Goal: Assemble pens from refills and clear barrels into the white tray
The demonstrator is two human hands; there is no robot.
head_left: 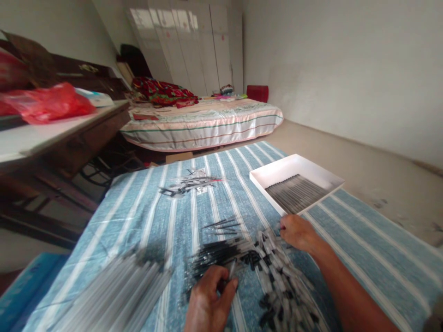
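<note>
My left hand (211, 297) is low in the middle, thumb and fingers pinched on a slim, pale pen part (232, 267). Just beyond it lies a heap of thin black pen parts (212, 256), blurred at the edges. My right hand (299, 233) is closed beside the near corner of a white box (273, 167); anything between its fingertips is too small to make out. In the box, dark slim pens (297, 192) lie side by side in a row. A pile of clear-and-black pen pieces (282, 281) spreads below my right hand.
Long grey translucent tubes (117, 295) are bundled at the left on the striped cloth (138, 198). Farther off lie a few loose thin rods (224, 226) and a clear bag with parts (190, 184). Beyond are a bed (207, 131) and a desk bearing a red plastic bag (51, 103).
</note>
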